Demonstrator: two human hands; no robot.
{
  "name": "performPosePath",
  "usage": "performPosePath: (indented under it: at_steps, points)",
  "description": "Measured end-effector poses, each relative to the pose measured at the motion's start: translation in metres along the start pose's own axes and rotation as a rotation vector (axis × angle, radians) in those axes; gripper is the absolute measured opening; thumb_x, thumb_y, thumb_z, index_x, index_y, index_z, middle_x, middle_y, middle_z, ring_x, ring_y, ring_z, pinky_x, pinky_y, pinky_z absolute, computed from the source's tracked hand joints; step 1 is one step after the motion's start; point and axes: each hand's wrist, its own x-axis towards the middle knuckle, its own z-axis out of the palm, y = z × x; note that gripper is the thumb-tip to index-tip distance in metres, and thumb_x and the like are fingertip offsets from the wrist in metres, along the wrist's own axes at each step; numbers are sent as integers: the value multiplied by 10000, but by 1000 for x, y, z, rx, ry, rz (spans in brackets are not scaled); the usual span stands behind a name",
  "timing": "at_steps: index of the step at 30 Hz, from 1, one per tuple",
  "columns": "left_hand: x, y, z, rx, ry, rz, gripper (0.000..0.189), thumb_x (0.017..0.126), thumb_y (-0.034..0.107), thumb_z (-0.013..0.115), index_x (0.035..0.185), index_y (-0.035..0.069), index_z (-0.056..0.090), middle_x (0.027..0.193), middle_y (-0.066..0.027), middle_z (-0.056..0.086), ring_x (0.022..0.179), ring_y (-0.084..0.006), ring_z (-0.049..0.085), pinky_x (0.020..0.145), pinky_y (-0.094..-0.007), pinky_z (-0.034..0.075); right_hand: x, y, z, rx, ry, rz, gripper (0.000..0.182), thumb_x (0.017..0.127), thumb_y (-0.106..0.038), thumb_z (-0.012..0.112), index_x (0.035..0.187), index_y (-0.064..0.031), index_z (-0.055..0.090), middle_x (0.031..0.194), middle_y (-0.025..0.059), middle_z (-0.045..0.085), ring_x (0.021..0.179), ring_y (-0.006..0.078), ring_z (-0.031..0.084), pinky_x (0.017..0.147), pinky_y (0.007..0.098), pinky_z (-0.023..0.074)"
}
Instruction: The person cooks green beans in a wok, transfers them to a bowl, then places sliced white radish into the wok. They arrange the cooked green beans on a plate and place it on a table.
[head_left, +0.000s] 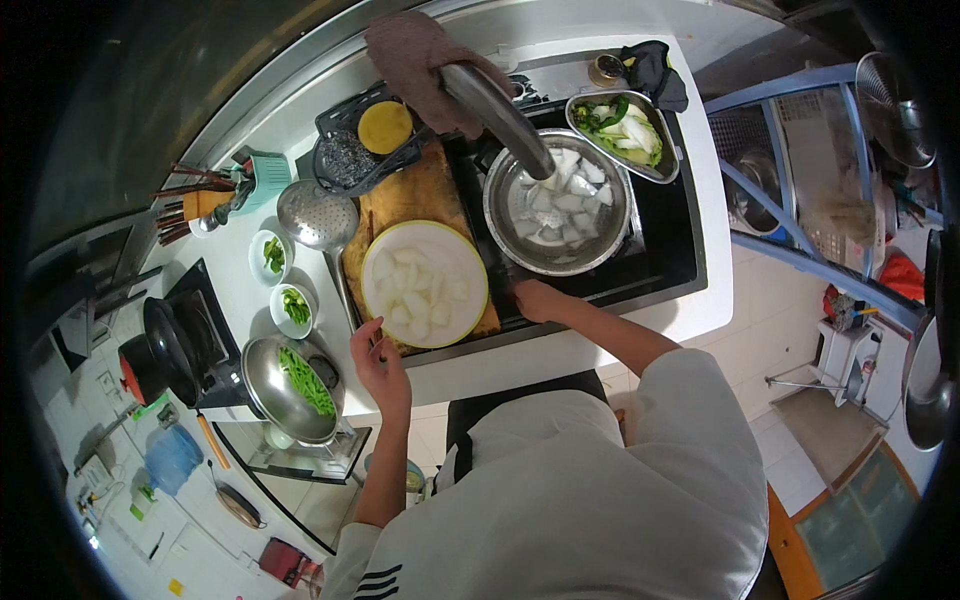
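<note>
My left hand (385, 367) is raised at the lower left edge of a round plate (480, 300) with a yellow rim, its fingers apart and nothing seen in them. Pale cut chunks of vegetable lie on the plate, which rests on a wooden cutting board (420, 184). My right hand (538, 301) is at the front edge of the black cooktop (660, 247), just below a metal pot (491, 225); its fingers are partly hidden. White chunks (570, 202) lie in liquid in the pot. A perforated metal skimmer (319, 217) is left of the plate.
A thick faucet-like pipe (499, 112) wrapped in cloth (412, 60) hangs over the pot. A metal tray of vegetables (670, 161) overlaps the pot's upper right. Two small bowls of greens (259, 274) and a steel bowl of green beans (262, 382) stand left. A black basket (337, 124) stands behind the board.
</note>
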Motion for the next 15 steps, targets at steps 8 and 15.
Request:
performPosePath:
  at_steps: [8,15]
  points:
    - [0,5,-8,114,11,67,293,773,-74,477,1043,24,534,1055,-110,490,953,-210,498,767,-280,445,133,61,93,-309,538,-117,379,787,-164,528,1130,-6,506,1041,213,588,989,345,555,860,419,435]
    - [-3,-6,-16,92,33,59,290,767,-85,486,1031,23,537,1066,-124,502,965,-232,500,767,-284,443,143,62,93,-366,194,-46,354,779,-224,554,1059,-6,557,1015,201,602,955,333,574,842,415,448]
